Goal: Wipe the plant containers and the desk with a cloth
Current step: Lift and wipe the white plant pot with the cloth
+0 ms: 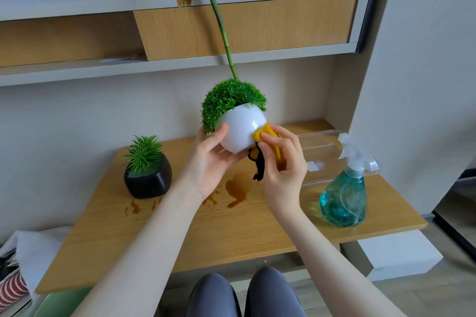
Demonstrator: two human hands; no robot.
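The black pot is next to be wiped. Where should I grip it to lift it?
Take the black pot around its rounded side walls, from the front. It stands upright on the desk, and spiky leaves fill the top, so a top grip would crush them.

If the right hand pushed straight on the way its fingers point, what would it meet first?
The yellow cloth under its fingers, then the white pot, which the left hand holds.

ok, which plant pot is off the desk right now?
The round white pot, tilted, held by the left hand while the right hand wipes it. The black pot sits on the desk.
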